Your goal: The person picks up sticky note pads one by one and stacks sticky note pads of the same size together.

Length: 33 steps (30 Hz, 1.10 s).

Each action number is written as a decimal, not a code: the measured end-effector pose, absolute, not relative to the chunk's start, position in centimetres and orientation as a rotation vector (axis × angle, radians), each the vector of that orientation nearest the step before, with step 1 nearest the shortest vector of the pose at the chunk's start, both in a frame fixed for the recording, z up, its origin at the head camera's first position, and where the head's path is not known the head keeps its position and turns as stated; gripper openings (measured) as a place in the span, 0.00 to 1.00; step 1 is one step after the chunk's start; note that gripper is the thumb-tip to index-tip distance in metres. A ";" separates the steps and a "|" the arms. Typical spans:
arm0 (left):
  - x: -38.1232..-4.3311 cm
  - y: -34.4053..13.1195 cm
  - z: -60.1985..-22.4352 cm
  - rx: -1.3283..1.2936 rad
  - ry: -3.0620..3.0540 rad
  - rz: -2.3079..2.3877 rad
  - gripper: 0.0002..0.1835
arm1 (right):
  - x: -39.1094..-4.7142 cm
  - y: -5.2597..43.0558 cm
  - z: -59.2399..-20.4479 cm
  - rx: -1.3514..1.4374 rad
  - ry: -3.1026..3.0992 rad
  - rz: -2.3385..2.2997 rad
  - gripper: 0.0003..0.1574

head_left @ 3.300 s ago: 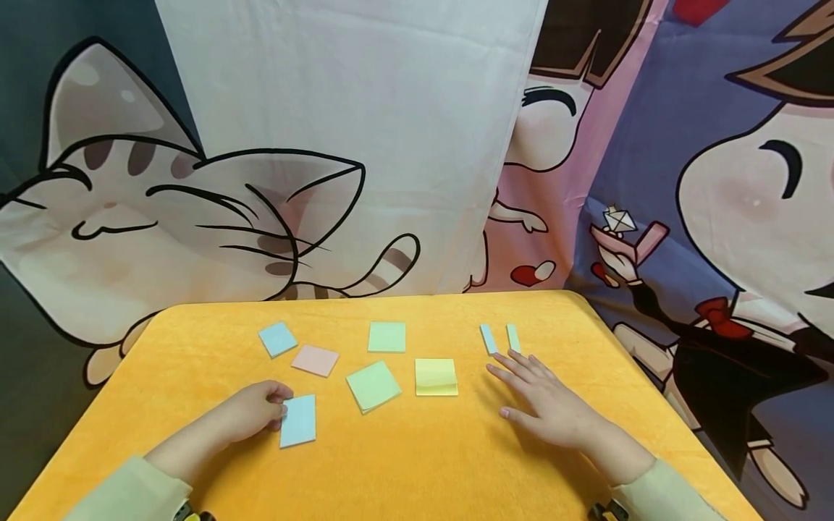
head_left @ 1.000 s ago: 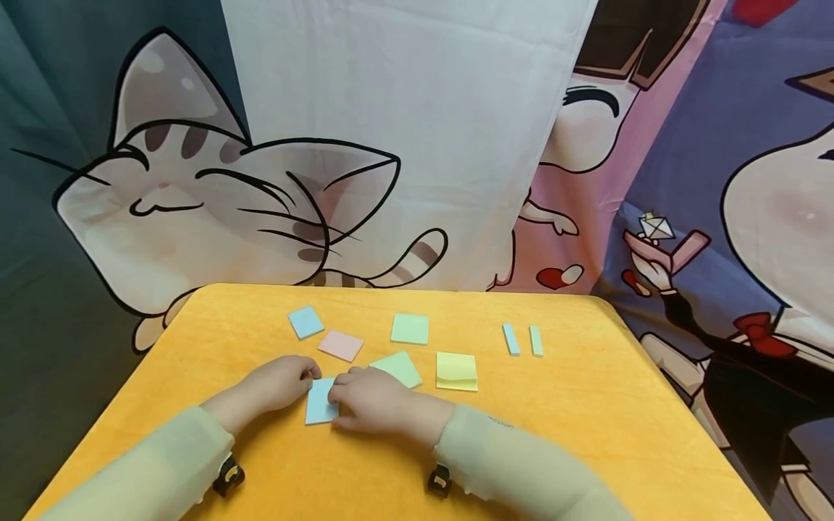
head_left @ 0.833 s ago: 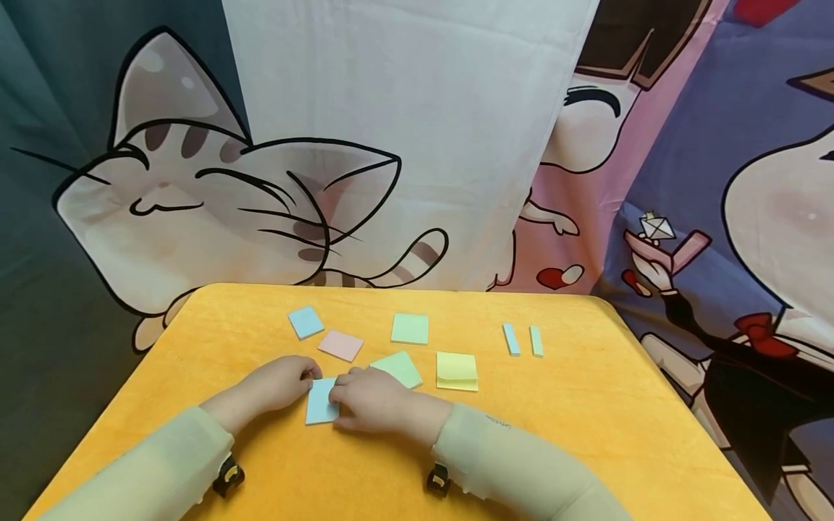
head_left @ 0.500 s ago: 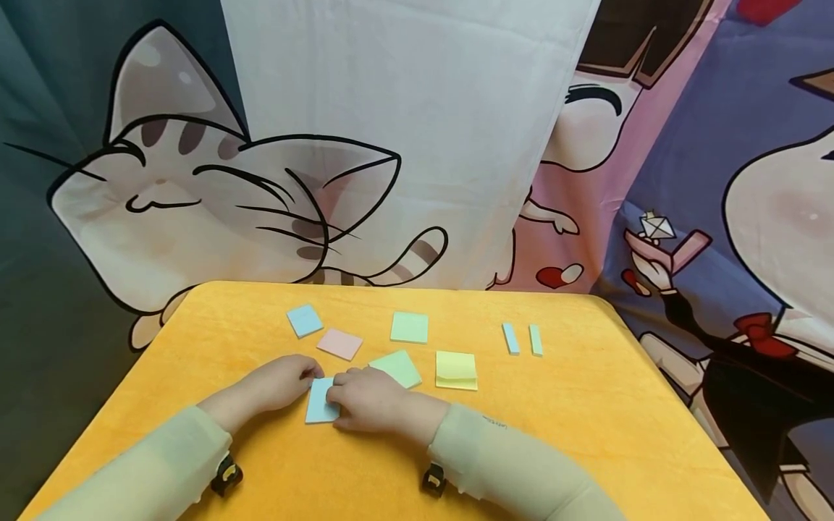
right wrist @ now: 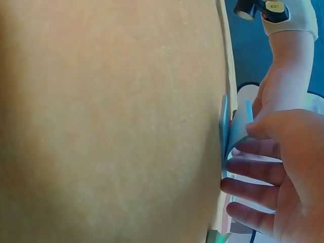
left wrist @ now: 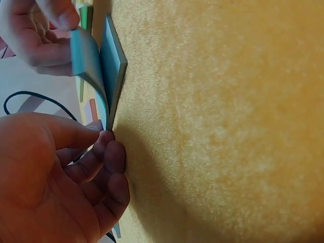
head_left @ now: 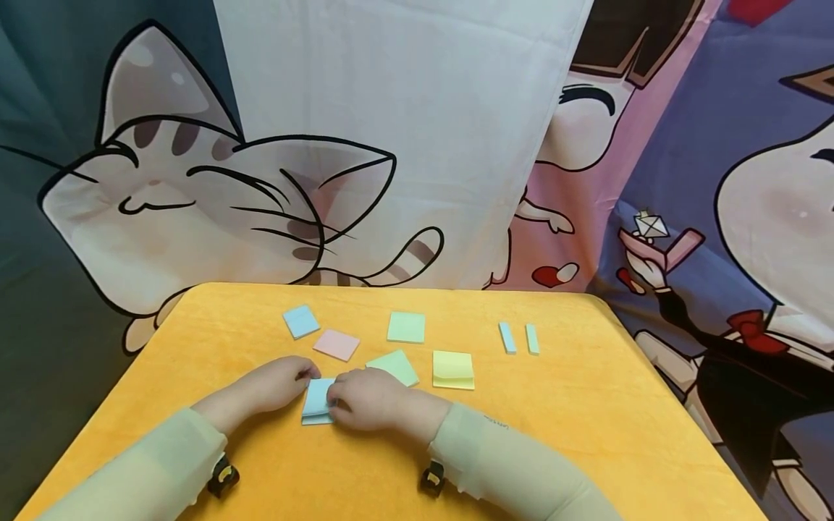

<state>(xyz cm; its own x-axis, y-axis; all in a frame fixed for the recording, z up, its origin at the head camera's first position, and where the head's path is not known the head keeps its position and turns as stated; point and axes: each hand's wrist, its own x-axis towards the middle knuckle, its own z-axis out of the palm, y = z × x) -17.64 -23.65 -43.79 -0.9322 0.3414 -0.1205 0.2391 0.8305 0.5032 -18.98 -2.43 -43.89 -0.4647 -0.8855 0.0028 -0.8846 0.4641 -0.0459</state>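
A light blue sticky note pad (head_left: pixel 318 394) lies on the yellow cloth, in front of me and left of centre. My left hand (head_left: pixel 280 382) pinches its far left edge between thumb and fingers, clear in the left wrist view. My right hand (head_left: pixel 370 399) is at the pad's right side. Its thumb and fingers pinch a thick layer of sheets (left wrist: pixel 87 56), bending them up off the rest of the pad (left wrist: pixel 114 68). A gap shows between the two layers at the near edge. In the head view the right fingers cover the pad's right part.
Beyond lie a small blue pad (head_left: pixel 301 321), a pink pad (head_left: pixel 336 344), two green pads (head_left: pixel 406 328) and a yellow pad (head_left: pixel 453 370). Narrow blue (head_left: pixel 507 338) and green (head_left: pixel 532 339) strips lie farther right. A printed cloth backdrop (head_left: pixel 391 87) hangs behind the table.
My right hand has come from beside the narrow strips over to the blue pad. In the last half second the pad's upper sheets have bent upward. The left hand stays at the pad's edge.
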 end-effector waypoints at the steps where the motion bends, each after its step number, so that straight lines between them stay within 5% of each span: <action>1: -17.6 -23.7 -43.8 0.446 2.804 0.737 0.08 | -19.0 -2.5 -43.9 -1.604 2.670 -0.083 0.09; 16: -17.5 -23.7 -43.9 0.406 2.784 0.747 0.08 | -19.2 -2.2 -43.9 -1.456 2.662 -0.245 0.07; 33: -17.6 -23.2 -44.2 0.438 2.791 0.737 0.08 | -18.4 -1.9 -44.8 -1.628 2.727 0.019 0.14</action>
